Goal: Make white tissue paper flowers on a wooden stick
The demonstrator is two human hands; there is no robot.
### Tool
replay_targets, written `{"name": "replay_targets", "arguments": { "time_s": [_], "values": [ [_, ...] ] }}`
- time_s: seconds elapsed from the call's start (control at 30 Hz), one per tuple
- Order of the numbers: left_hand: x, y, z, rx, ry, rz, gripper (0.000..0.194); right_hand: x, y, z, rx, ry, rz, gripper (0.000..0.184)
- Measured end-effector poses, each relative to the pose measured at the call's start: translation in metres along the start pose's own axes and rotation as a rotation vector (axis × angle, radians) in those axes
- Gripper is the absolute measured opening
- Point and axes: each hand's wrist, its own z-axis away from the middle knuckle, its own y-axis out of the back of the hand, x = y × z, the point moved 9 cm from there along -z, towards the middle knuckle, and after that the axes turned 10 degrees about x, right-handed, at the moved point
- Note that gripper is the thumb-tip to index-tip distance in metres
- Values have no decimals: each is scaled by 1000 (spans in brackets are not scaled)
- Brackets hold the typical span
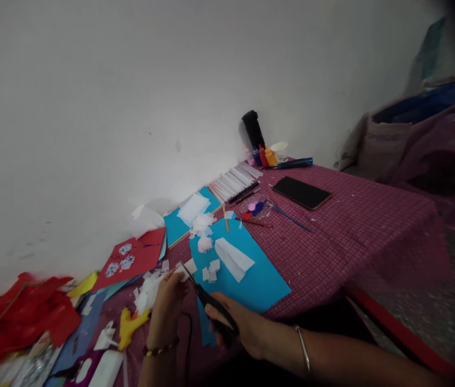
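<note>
My right hand (233,322) grips a pair of black-handled scissors (215,309), with the blades pointing up and left. Between the fingers of my left hand (168,301) is a small piece of white paper (186,267), and the scissor blades lie at it. Whether the blades are cutting cannot be made out. Just beyond, on a blue sheet (251,285), lie small cut white squares (211,271), a folded white paper strip (233,258) and a pale pink tuft (204,244).
A phone (302,192), a paintbrush (290,217) and paint bottles (265,156) stand or lie on the checkered tablecloth (372,226). A yellow glue gun (130,325) is near my left wrist. A red card with flowers (134,255) rests to the left, by the wall.
</note>
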Motion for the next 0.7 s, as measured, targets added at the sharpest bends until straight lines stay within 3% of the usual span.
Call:
{"name": "replay_targets", "arguments": {
  "time_s": [0.13, 0.37, 0.47, 0.6, 0.7],
  "values": [
    [-3, -3, 2, -19, -7, -41, 18, 1, 5, -1, 65, 1, 22, 39],
    [-12, -10, 1, -51, -13, -31, 15, -3, 6, -1, 109, 15, 26, 55],
    [-12, -10, 2, -58, 4, 6, 13, 0, 4, -2, 47, -7, -27, 62],
    [-8, -4, 3, -53, 32, 83, 14, 6, -3, 2, -105, -158, -151, 67],
    [-8, 6, 1, -36, 83, 113, 13, -17, -1, 5, -157, -155, -65, 60]
  ]
}}
